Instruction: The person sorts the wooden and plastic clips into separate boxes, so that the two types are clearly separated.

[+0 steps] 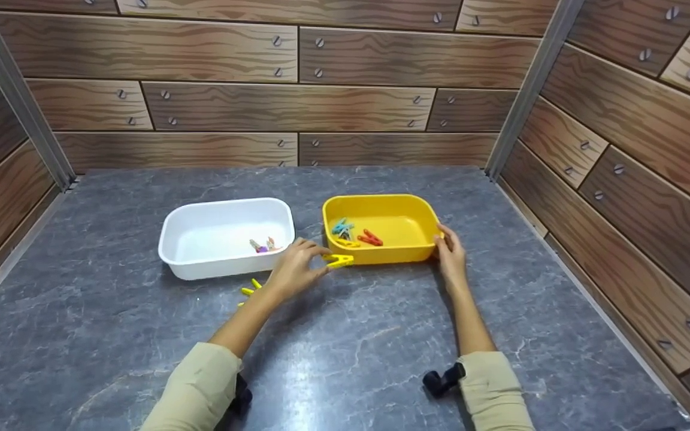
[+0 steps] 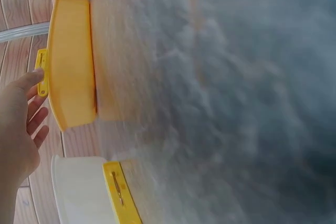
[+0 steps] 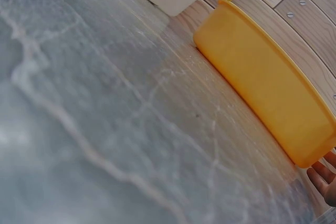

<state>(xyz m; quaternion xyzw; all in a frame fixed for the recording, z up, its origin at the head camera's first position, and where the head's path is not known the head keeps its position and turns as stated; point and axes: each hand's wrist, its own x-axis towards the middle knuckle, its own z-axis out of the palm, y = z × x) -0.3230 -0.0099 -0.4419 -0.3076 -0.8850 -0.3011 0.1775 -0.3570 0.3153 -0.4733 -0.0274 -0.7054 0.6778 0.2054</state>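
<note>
My left hand (image 1: 298, 269) pinches a yellow clothespin (image 1: 339, 261) between thumb and fingertips, at the front left corner of a yellow plastic bin (image 1: 393, 256). In the left wrist view that clothespin (image 2: 42, 72) overlaps the bin's rim. Inside the bin lie red clothespins (image 1: 370, 237), blue ones (image 1: 342, 227) and a yellow one (image 1: 348, 243). My right hand (image 1: 453, 257) holds the bin's right end at the rim; its fingers (image 3: 318, 178) lie along the outer wall. More yellow clothespins (image 1: 251, 288) lie on the table beside my left wrist, partly hidden by it.
Left of the yellow bin stands a white plastic bin (image 1: 201, 269) with a few purple and pale clothespins (image 1: 263, 246) in its front right corner. Both sit on a grey marbled table (image 1: 369, 359). Wood-patterned walls (image 1: 219, 54) enclose the back and sides.
</note>
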